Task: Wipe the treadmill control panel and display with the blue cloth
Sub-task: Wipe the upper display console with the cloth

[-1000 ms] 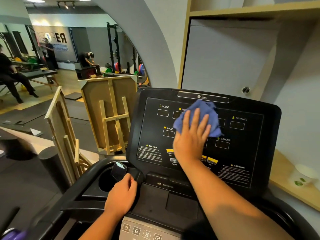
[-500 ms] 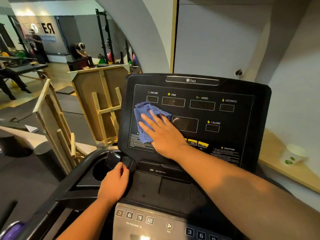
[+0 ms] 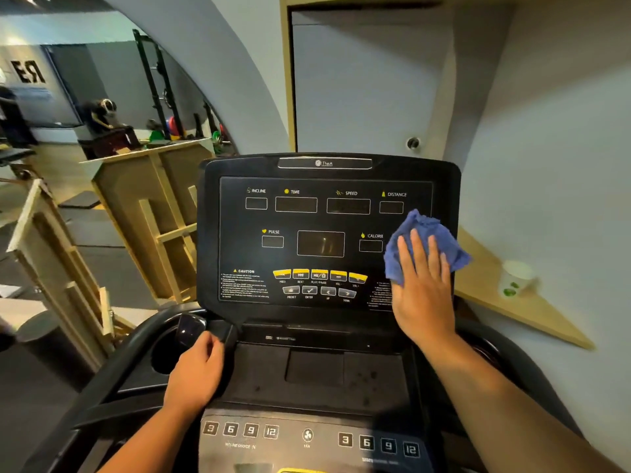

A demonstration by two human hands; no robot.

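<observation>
The black treadmill display panel (image 3: 321, 216) stands upright in front of me, with dark readout windows and a row of yellow buttons (image 3: 319, 275). My right hand (image 3: 423, 288) lies flat on the panel's right side and presses the crumpled blue cloth (image 3: 426, 247) against it, beside the CALORIE window. The cloth overhangs the panel's right edge. My left hand (image 3: 196, 373) grips the black handle at the console's lower left corner. Below it sits the grey lower control strip (image 3: 307, 435) with number keys.
A paper cup (image 3: 515, 278) stands on a wooden ledge (image 3: 532, 315) to the right, against the wall. Wooden frames (image 3: 153, 220) lean to the left of the treadmill. A cup holder (image 3: 164, 349) sits left of the console. Gym racks fill the far left background.
My right hand has swept the cloth from the upper middle of the panel to its left side, then across to the right edge. My left hand stays on the handle.
</observation>
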